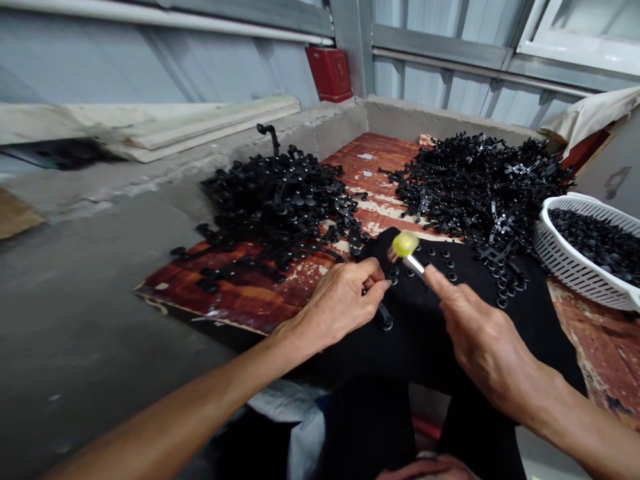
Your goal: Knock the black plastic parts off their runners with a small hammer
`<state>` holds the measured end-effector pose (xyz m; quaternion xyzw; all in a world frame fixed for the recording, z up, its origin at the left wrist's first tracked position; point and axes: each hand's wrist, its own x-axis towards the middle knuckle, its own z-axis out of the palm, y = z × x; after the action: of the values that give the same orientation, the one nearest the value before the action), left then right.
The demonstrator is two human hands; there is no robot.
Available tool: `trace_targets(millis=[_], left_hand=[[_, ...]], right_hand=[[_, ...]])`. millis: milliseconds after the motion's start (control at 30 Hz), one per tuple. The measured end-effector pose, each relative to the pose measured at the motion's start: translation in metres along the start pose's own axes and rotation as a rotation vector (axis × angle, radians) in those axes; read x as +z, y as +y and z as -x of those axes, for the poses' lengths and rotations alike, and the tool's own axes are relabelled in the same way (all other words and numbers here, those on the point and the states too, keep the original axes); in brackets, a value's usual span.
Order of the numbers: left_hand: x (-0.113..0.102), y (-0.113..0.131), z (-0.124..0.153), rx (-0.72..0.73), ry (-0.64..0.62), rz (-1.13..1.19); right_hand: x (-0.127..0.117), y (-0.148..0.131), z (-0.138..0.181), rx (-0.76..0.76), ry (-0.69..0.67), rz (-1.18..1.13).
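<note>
My left hand (345, 300) is closed in a pinch on a black jointed bracket (385, 319), one rounded end of which sticks out below the fingers. It works low over a black cloth (430, 347). In my right hand (477, 333) is a small mallet (405, 244) with a yellow head and a shiny metal shaft, the index finger laid along it. The mallet's head is just above and right of my left fingertips, slightly blurred. Small round black caps (447, 254) lie in rows on the cloth beside the mallet. My fingers hide most of the bracket.
A heap of black brackets (285, 193) sits at the left of the worn red-brown board (240, 287). Another heap (480, 180) spreads at the back right. A white plastic basket (565, 247) of small black parts stands at the right. A red tin (330, 73) is in the corner.
</note>
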<state>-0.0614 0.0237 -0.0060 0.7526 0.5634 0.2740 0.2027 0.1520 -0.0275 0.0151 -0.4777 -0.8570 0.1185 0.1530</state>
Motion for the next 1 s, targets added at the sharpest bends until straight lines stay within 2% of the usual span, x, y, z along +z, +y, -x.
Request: trace_targets(millis=[67,200,333,467,600,733,833,867,933,1000], left_hand=[[0.001,-0.001,0.000,0.001,-0.004,0.010],[0.003,-0.004,0.000,-0.013,0.004,0.041],[0.003,-0.006,0.000,0.001,-0.011,0.052],[0.005,-0.008,0.001,-0.001,0.001,0.058],[0.006,-0.009,0.002,0.015,0.004,0.055],[0.007,-0.009,0.002,-0.004,0.007,0.070],[0.009,-0.007,0.003,-0.015,0.013,0.053],[0.010,-0.005,0.004,-0.023,0.011,0.050],[0.012,-0.004,0.006,-0.039,0.004,0.053],[0.009,-0.005,0.005,-0.044,0.000,0.077]], right_hand=[[0.001,0.001,0.000,-0.004,-0.057,0.003],[0.002,0.004,0.002,-0.023,0.046,-0.082],[0.002,0.005,0.003,-0.010,-0.021,-0.012],[0.001,0.005,0.003,-0.005,0.043,-0.033],[0.000,0.003,0.003,-0.006,-0.026,-0.012],[0.002,0.004,0.004,-0.011,0.072,-0.037],[0.005,0.007,0.005,-0.017,-0.024,0.003],[0.007,0.008,0.006,-0.029,-0.015,-0.031],[0.011,0.011,0.012,-0.032,0.122,-0.096],[0.015,0.017,0.022,-0.037,0.196,-0.142]])
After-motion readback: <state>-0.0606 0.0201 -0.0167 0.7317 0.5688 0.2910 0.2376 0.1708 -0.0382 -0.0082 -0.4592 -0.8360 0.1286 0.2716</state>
